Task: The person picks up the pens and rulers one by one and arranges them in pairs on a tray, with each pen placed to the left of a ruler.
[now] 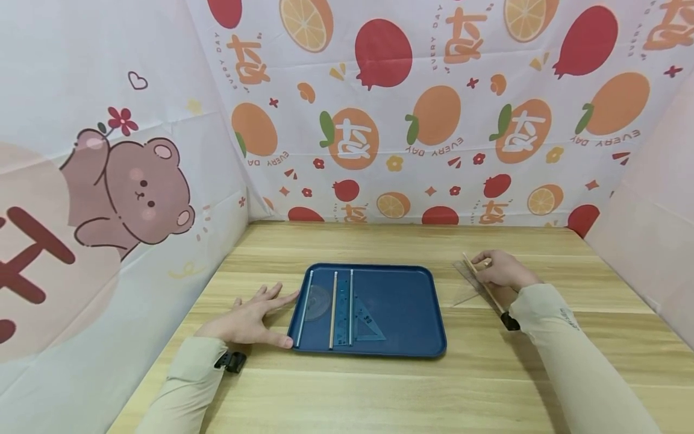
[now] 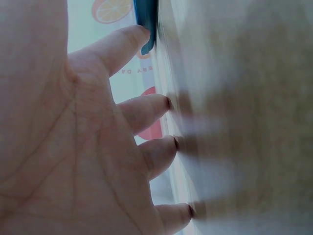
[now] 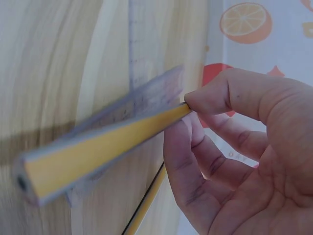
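Observation:
My right hand (image 1: 504, 269) pinches a yellow pencil (image 3: 98, 154) between thumb and fingers, right of the blue tray (image 1: 406, 310). Behind that pencil in the right wrist view is a clear ruler-like piece with markings (image 3: 159, 93). A second yellow pencil (image 3: 146, 200) with a dark stripe shows lower down. In the head view a clear set square (image 1: 467, 292) lies below the right hand. My left hand (image 1: 246, 319) is spread at the tray's left side, its thumb touching the tray edge near the front left corner and its other fingertips on the table.
In the tray lie a clear protractor (image 1: 317, 303), a blue ruler (image 1: 341, 307), a blue set square (image 1: 371, 330), a wood-coloured pencil (image 1: 333, 313) and two greenish pencils, one at the left (image 1: 305, 310). Printed cloth walls (image 1: 390, 120) enclose the wooden table (image 1: 347, 398).

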{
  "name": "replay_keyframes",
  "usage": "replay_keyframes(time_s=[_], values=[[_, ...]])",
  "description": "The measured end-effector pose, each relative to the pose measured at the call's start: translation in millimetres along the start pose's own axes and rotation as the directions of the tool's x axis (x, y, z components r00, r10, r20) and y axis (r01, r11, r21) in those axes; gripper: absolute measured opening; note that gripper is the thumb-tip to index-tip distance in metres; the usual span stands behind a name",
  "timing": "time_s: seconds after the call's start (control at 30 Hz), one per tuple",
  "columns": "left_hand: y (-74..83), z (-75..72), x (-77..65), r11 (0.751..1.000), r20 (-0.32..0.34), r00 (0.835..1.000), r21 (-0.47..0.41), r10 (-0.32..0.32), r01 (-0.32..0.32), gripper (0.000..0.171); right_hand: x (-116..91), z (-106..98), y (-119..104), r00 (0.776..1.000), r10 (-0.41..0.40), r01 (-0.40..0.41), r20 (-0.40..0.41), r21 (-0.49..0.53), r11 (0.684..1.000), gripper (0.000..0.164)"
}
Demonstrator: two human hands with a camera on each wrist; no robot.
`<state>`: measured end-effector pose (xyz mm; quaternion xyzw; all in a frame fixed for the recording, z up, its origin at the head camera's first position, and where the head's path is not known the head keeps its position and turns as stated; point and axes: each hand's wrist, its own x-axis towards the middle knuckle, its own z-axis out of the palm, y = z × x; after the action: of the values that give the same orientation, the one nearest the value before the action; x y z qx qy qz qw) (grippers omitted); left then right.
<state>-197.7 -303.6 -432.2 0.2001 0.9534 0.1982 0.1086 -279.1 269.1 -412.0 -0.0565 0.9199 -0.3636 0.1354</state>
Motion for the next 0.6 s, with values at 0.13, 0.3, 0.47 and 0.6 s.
replay_keyframes(time_s=[0.13, 0.3, 0.47, 0.6], values=[[0.9, -1.0, 0.2, 1.0, -0.011, 1.0, 0.003, 0.012, -0.012, 0.109, -3.0, 1.3, -4.7, 1.0, 0.002, -0.001, -0.005, 0.053, 0.999, 0.053], [1.0, -1.0, -0.3, 1.0, -0.003, 1.0, 0.0, 0.007, -0.007, 0.108, -5.0, 3.1, -12.7, 1.0, 0.003, -0.002, -0.01, 0.075, 0.997, 0.056], [0.8, -0.5, -0.5, 1.0, -0.002, 1.0, 0.001, 0.004, -0.004, 0.108, -4.8, 5.2, -19.0, 1.0, -0.007, 0.008, -0.012, 0.095, 0.995, 0.06], [1.0, -0.5, -0.4, 1.0, -0.001, 1.0, 0.003, 0.003, -0.003, 0.108, -6.1, 8.5, -26.4, 1.0, -0.014, 0.015, -0.012, 0.098, 0.995, 0.059]])
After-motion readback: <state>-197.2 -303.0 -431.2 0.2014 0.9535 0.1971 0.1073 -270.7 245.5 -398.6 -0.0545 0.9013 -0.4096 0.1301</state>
